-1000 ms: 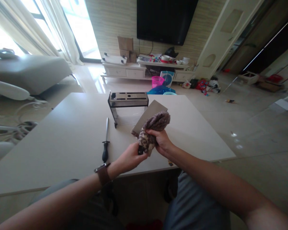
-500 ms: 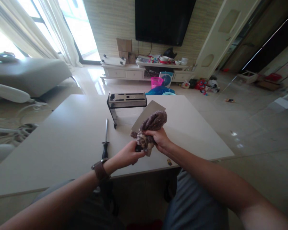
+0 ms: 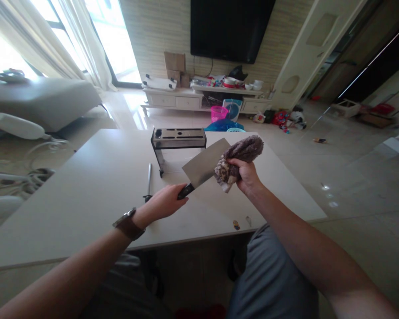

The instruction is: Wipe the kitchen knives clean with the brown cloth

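My left hand (image 3: 166,201) is closed around the black handle of a cleaver (image 3: 206,163). The broad steel blade points up and to the right above the table. My right hand (image 3: 248,175) grips a bunched brown-and-white cloth (image 3: 241,155) at the far end of the blade. The cloth covers the blade's lower right corner. A sharpening steel (image 3: 149,177) lies on the table beside my left hand, which hides its handle. Behind the blade stands a knife block (image 3: 179,138) with slots in its metal top and clear sides.
The white table (image 3: 96,190) spans the space before me. Near its front edge lie a small yellow sticker (image 3: 236,225) and a little loop-shaped thing (image 3: 248,220). Beyond it are a pink basket (image 3: 218,114), a low TV cabinet (image 3: 188,103) and a white chair (image 3: 18,126) at left.
My right hand has moved right and up with the cloth, from near the handle to the blade's far end. More of the blade shows. My left hand has shifted slightly left with the cleaver.
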The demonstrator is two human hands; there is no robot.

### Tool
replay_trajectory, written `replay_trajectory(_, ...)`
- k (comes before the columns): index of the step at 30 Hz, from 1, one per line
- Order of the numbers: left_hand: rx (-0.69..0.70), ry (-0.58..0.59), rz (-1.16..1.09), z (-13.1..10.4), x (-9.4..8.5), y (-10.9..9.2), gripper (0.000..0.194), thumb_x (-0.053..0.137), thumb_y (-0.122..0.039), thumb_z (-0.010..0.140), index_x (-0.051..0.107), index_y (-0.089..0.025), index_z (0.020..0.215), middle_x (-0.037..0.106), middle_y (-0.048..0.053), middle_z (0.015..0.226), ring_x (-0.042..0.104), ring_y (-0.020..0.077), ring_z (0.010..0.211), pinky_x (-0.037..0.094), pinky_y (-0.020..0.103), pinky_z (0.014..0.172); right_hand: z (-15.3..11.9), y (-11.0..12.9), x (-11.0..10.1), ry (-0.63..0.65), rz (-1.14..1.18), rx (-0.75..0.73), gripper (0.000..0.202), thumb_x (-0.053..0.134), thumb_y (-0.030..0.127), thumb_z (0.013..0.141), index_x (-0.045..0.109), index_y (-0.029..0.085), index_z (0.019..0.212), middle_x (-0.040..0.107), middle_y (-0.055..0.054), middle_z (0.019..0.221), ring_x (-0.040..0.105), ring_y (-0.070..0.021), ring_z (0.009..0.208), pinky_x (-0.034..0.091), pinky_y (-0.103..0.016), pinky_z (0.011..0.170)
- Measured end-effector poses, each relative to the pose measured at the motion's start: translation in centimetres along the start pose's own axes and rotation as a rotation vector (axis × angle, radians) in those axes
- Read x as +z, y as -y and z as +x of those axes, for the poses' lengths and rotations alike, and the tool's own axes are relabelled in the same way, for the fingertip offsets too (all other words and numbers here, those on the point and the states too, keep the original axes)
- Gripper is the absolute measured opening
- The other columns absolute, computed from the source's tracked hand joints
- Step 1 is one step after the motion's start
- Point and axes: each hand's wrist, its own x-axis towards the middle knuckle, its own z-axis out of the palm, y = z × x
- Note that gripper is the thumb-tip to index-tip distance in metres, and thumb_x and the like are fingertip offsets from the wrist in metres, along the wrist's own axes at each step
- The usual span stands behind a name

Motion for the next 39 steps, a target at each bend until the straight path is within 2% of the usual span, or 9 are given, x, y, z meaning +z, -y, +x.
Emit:
replay_trajectory(4, -0.034, 0.012, 0.068, 0.0, -0.5, -0.1, 0.016, 0.055, -0.032, 0.089, 0.063, -0.022, 0.098, 0.07, 0.007, 0.088, 0.062, 0.0229, 0.077, 0.037, 0.03, 0.066, 0.2, 0.3, -0.1, -0.029, 0.027, -0.025, 0.029, 0.079, 0.004, 0.052, 0.074, 0.016, 0.078, 0.08, -0.003, 0.078, 0.074, -0.0201, 0.07, 0.065, -0.033, 0.065)
replay_trajectory(9, -0.055, -0.049, 0.109, 0.1, -1.1, -0.6, 0.009, 0.055, -0.032, 0.086, 0.058, -0.023, 0.084, 0.064, 0.003, 0.074, 0.055, 0.0199, 0.066, 0.03, 0.031, 0.061, 1.1, 0.9, -0.5, -0.082, 0.072, -0.052, 0.029, 0.077, 0.004, 0.053, 0.074, 0.014, 0.08, 0.079, -0.003, 0.077, 0.074, -0.0187, 0.065, 0.065, -0.03, 0.061)
replay_trajectory(15, -0.148, -0.165, 0.112, -0.2, -1.6, -1.3, 0.018, 0.059, -0.032, 0.081, 0.052, -0.022, 0.069, 0.052, 0.0, 0.062, 0.043, 0.0163, 0.058, 0.024, 0.031, 0.058, 2.8, 1.8, -1.3, -0.245, 0.107, -0.173, 0.025, 0.077, 0.002, 0.055, 0.072, 0.016, 0.075, 0.079, -0.001, 0.078, 0.074, -0.0166, 0.067, 0.065, -0.026, 0.06)
replay_trajectory(18, -0.179, -0.151, -0.147, -0.1, -1.6, -1.3, 0.022, 0.065, -0.033, 0.076, 0.051, -0.021, 0.064, 0.047, -0.002, 0.058, 0.041, 0.0142, 0.055, 0.025, 0.029, 0.055, 3.8, 2.3, -2.1, -0.247, 0.121, -0.228, 0.025, 0.078, 0.004, 0.058, 0.071, 0.019, 0.077, 0.078, 0.001, 0.079, 0.074, -0.0155, 0.069, 0.065, -0.025, 0.062)
replay_trajectory(20, -0.219, -0.1, -0.495, -0.1, -1.5, -1.4, 0.023, 0.067, -0.031, 0.073, 0.05, -0.02, 0.064, 0.043, -0.004, 0.052, 0.038, 0.0115, 0.049, 0.024, 0.027, 0.05, 4.3, 2.4, -2.5, -0.176, 0.136, -0.198, 0.026, 0.078, 0.007, 0.06, 0.071, 0.02, 0.081, 0.078, 0.002, 0.081, 0.074, -0.0158, 0.072, 0.065, -0.026, 0.065)
replay_trajectory(24, -0.236, 0.052, -1.327, -0.5, -1.3, -1.8, 0.027, 0.066, -0.019, 0.071, 0.041, -0.021, 0.062, 0.027, -0.01, 0.041, 0.02, 0.0064, 0.038, 0.016, 0.023, 0.041, 3.5, 1.4, -2.2, 0.032, 0.153, -0.024, 0.024, 0.077, 0.013, 0.066, 0.072, 0.02, 0.088, 0.08, 0.001, 0.085, 0.075, -0.0171, 0.077, 0.065, -0.03, 0.072)
replay_trajectory(26, -0.203, 0.158, -1.6, -0.9, -1.4, -2.0, 0.027, 0.064, -0.014, 0.073, 0.04, -0.02, 0.062, 0.024, -0.011, 0.041, 0.016, 0.0057, 0.037, 0.018, 0.021, 0.04, 2.3, 0.6, -1.4, 0.115, 0.14, 0.079, 0.022, 0.077, 0.014, 0.067, 0.073, 0.019, 0.089, 0.08, 0.0, 0.086, 0.075, -0.0173, 0.077, 0.065, -0.03, 0.075)
replay_trajectory(31, -0.173, 0.346, -1.895, -1.5, -1.6, -2.4, 0.024, 0.062, -0.013, 0.073, 0.042, -0.018, 0.061, 0.019, -0.011, 0.038, 0.011, 0.0049, 0.035, 0.025, 0.018, 0.039, -1.4, -1.5, 0.9, 0.26, 0.101, 0.286, 0.02, 0.075, 0.014, 0.069, 0.075, 0.019, 0.088, 0.081, 0.0, 0.085, 0.074, -0.0181, 0.075, 0.064, -0.031, 0.076)
replay_trajectory(39, -0.085, 0.464, -2.062, -2.2, -1.0, -3.0, 0.036, 0.064, -0.019, 0.071, 0.032, -0.02, 0.057, 0.019, -0.013, 0.031, 0.008, 0.0017, 0.027, 0.031, 0.017, 0.037, -3.4, -1.6, 1.7, 0.313, 0.085, 0.371, 0.022, 0.072, 0.011, 0.069, 0.076, 0.019, 0.09, 0.081, 0.0, 0.084, 0.074, -0.0179, 0.076, 0.063, -0.03, 0.079)
